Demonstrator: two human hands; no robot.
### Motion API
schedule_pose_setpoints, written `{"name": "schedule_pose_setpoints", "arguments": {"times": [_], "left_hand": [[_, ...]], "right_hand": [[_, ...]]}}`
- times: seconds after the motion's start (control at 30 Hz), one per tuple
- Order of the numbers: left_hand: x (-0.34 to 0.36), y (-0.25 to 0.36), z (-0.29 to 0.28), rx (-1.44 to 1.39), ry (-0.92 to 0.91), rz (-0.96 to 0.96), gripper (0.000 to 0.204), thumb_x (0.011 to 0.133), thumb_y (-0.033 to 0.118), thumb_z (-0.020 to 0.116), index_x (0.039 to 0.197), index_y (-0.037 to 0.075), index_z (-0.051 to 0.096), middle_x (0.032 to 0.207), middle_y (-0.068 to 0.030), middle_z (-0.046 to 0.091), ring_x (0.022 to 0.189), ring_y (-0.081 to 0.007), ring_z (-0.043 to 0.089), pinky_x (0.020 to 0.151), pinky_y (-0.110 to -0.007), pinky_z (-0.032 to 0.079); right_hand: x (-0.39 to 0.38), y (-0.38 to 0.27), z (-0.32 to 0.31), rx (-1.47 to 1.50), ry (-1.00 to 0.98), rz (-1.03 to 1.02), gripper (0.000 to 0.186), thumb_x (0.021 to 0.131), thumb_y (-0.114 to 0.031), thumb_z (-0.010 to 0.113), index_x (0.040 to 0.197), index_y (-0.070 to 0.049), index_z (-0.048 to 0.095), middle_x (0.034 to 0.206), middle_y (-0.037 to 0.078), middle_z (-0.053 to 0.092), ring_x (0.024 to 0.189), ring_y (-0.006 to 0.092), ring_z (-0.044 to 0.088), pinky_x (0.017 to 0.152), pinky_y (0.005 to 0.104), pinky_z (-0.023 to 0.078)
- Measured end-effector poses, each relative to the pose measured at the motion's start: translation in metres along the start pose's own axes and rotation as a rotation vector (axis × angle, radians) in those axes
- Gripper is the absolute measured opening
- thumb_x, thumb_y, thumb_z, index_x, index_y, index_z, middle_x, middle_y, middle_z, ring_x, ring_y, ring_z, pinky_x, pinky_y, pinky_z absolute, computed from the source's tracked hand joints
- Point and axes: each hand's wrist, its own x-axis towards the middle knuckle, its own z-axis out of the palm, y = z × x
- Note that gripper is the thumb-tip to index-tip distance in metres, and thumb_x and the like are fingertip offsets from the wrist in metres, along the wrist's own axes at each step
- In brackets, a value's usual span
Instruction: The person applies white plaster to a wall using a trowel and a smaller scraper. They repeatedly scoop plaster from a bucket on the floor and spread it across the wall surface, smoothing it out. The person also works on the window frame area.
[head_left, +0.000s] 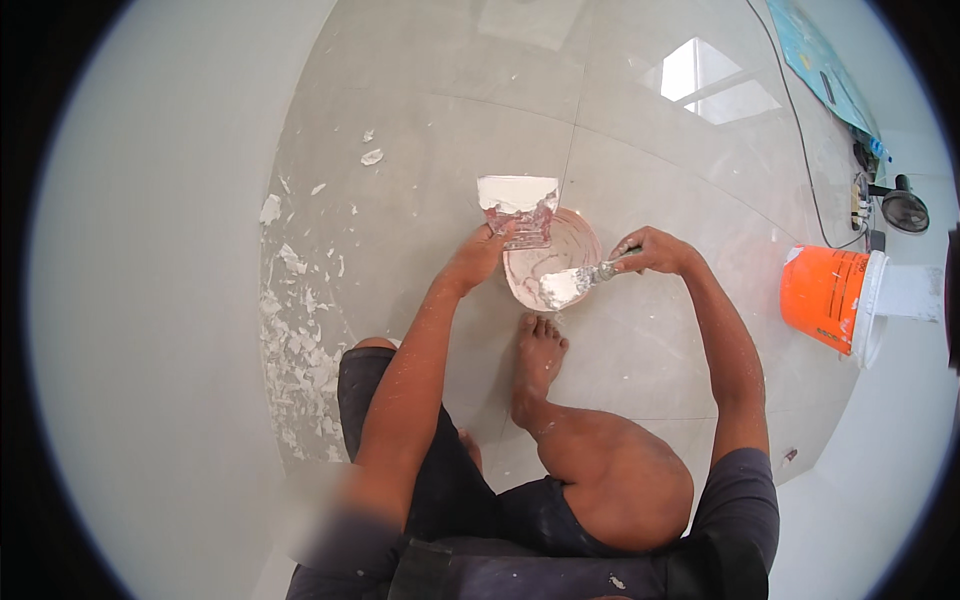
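My left hand (478,252) grips a wide scraper (516,200) with a reddish lower part and white paste along its top edge, held over the back left of a round pinkish tub (530,282). My right hand (646,250) holds the handle of a narrow putty knife (566,286), whose blade is coated with white paste and lies over the tub's inside. The tub sits on the tiled floor just beyond my bare foot (541,355), with paste smears inside it.
Scraped white flakes (291,258) litter the floor along the left wall (160,300). At the right stands an orange bucket (820,295), with a dark round fan-like object (904,210), a cable (805,130) and a light-blue sheet (820,60) beyond it.
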Motion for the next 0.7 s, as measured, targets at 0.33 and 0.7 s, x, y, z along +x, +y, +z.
{"name": "schedule_pose_setpoints", "arguments": {"times": [0.33,0.7], "left_hand": [[-0.025,0.047,-0.055,0.165,-0.170,0.084,0.044,0.096,0.022,0.065,0.130,-0.003,0.055,0.117,-0.0085,0.066,0.101,-0.0154,0.065,0.091,-0.033,0.053],[-0.026,0.039,-0.036,-0.463,-0.390,0.010,0.040,0.094,0.018,0.067,0.128,-0.001,0.057,0.110,-0.0061,0.068,0.095,-0.0133,0.066,0.085,-0.031,0.055]], "right_hand": [[-0.069,0.004,0.062,0.727,0.386,-0.398,0.035,0.092,-0.033,0.070,0.104,0.000,0.066,0.086,0.005,0.065,0.071,0.0131,0.059,0.064,0.0292,0.050],[-0.048,-0.032,0.118,0.486,0.747,-0.589,0.027,0.075,-0.002,0.081,0.099,-0.004,0.068,0.111,0.007,0.062,0.098,0.0157,0.061,0.083,0.0302,0.050]]}}
